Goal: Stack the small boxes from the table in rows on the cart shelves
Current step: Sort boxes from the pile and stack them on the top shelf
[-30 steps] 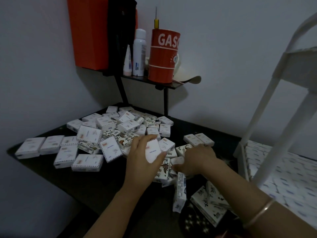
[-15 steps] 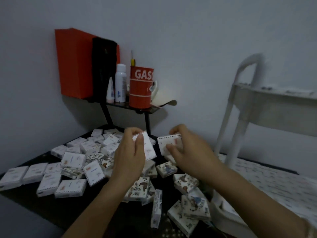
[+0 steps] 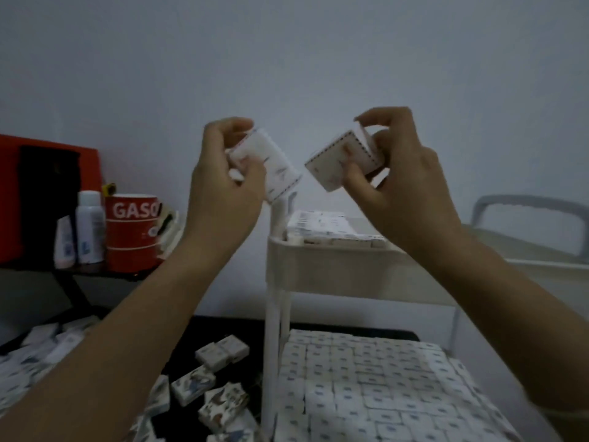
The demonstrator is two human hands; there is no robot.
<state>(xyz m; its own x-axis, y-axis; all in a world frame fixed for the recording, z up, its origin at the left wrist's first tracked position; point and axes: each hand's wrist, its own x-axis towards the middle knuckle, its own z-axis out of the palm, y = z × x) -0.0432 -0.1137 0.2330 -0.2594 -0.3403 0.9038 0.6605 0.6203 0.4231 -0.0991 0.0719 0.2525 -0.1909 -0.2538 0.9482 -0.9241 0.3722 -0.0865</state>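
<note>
Few small boxes (image 3: pixel 275 164) gripped by left hand (image 3: pixel 223 193), more boxes (image 3: pixel 334 161) by right hand (image 3: pixel 404 186), blurred

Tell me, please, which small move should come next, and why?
Probably lower both hands toward the top shelf and set the held boxes beside the row there. The left hand and right hand each grip boxes above that shelf, it is only partly filled, and the lower rows look complete.
</note>
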